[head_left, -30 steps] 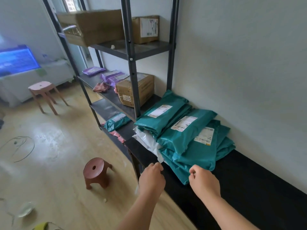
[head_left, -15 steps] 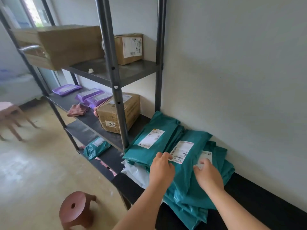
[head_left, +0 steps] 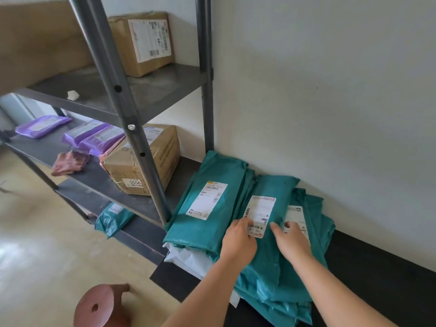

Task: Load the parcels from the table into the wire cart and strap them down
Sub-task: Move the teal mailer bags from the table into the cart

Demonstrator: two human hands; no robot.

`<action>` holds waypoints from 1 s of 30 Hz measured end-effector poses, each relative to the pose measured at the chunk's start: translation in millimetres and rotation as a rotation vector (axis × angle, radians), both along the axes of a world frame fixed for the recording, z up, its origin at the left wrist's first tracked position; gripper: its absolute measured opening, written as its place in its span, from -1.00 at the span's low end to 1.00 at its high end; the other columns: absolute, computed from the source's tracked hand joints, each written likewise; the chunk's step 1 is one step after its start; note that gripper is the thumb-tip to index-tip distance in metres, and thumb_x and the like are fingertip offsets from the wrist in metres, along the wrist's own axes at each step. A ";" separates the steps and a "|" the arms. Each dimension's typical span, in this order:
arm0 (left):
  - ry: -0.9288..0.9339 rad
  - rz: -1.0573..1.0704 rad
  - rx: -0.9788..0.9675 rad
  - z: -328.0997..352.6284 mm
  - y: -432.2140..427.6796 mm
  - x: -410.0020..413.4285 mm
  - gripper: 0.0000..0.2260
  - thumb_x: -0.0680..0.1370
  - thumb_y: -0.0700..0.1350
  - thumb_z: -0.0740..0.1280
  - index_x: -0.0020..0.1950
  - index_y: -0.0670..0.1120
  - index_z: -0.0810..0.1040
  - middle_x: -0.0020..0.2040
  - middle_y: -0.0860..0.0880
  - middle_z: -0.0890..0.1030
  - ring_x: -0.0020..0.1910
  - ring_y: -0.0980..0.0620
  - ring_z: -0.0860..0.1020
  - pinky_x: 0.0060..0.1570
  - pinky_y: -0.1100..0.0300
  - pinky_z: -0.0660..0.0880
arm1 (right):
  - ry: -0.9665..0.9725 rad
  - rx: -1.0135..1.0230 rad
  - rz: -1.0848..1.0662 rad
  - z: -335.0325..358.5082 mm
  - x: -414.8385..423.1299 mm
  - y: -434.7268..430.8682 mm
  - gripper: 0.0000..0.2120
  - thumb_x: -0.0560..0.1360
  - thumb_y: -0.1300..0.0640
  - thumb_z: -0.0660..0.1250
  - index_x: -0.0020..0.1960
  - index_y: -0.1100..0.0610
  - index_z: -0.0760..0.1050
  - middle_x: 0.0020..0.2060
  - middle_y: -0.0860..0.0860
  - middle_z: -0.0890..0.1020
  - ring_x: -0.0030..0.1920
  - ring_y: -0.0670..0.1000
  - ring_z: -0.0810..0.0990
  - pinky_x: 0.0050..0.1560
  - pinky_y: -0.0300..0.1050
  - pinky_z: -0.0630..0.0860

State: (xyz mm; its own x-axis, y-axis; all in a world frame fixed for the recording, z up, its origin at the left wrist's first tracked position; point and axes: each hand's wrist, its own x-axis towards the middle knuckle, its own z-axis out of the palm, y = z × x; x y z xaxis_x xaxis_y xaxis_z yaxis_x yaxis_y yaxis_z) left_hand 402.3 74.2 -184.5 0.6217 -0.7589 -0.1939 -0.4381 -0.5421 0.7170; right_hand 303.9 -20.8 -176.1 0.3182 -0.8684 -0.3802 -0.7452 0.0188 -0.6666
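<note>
Two hands on a stack of teal parcels

Three labelled teal parcels (head_left: 271, 244) top a pile on the black table (head_left: 377, 279) against the wall, one white bag (head_left: 188, 258) beneath. The left hand (head_left: 238, 241) and right hand (head_left: 291, 239) rest on the middle parcel, fingers loosely curved, flanking its label; whether they grip is unclear. Two cardboard boxes (head_left: 144, 159) sit on the shelves beside.

wall (head_left: 330, 102) close behind teal parcels (head_left: 266, 260), shelf post (head_left: 141, 147) at left, black table (head_left: 377, 274) bare rightward

3 cardboard boxes (head_left: 144, 159), 3 purple mailers (head_left: 42, 126), 1 stool (head_left: 103, 305), 2 hands (head_left: 239, 241).
</note>
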 end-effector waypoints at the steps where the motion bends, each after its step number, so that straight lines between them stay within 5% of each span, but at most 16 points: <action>1: -0.002 -0.001 -0.004 -2.8 0.7 1.2 -0.62 0.55 -0.26 0.21 0.36 -0.04 0.43 0.32 -0.01 0.46 0.22 -0.01 0.48 0.17 0.16 0.45 | -0.013 0.007 -0.017 -1.7 2.8 -0.6 -0.48 0.60 -0.13 0.22 0.41 0.19 0.30 0.19 0.10 0.55 -0.04 0.06 0.45 -0.13 -0.11 0.33; 11: 0.018 0.010 -0.054 -13.2 4.9 2.3 -0.57 0.53 -0.27 0.23 0.40 -0.03 0.41 0.34 0.04 0.44 0.23 0.05 0.48 0.15 0.23 0.46 | -0.129 0.115 -0.203 -13.6 26.6 -6.8 -0.36 0.45 -0.18 0.42 0.35 0.19 0.34 0.17 0.10 0.56 0.13 0.16 0.55 -0.02 -0.04 0.45; 15: 0.045 0.017 -0.062 -13.2 6.1 1.6 -0.56 0.53 -0.27 0.22 0.39 -0.02 0.41 0.34 0.04 0.44 0.22 0.05 0.48 0.16 0.19 0.48 | -0.121 0.153 -0.211 -22.0 30.6 -9.8 -0.36 0.39 -0.15 0.49 0.29 0.20 0.41 0.10 0.09 0.60 0.03 0.13 0.58 0.00 -0.01 0.54; 30: 0.037 -0.004 -0.050 -3.3 7.0 2.7 -0.56 0.53 -0.29 0.19 0.39 -0.01 0.40 0.32 0.02 0.43 0.22 0.03 0.46 0.16 0.17 0.47 | -0.302 0.257 -0.260 -15.2 24.5 -11.6 -0.68 0.39 0.00 0.54 0.01 0.14 0.53 -0.13 0.03 0.63 -0.10 0.09 0.59 -0.09 -0.06 0.48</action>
State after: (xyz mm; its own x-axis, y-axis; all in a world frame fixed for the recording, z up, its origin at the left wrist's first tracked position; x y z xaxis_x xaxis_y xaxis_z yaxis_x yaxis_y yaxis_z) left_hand 405.0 81.1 -187.8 0.6117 -0.7705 -0.1791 -0.4124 -0.5039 0.7590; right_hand 328.4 -32.4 -191.3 0.2323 -0.8236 -0.5174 -0.4679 0.3718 -0.8018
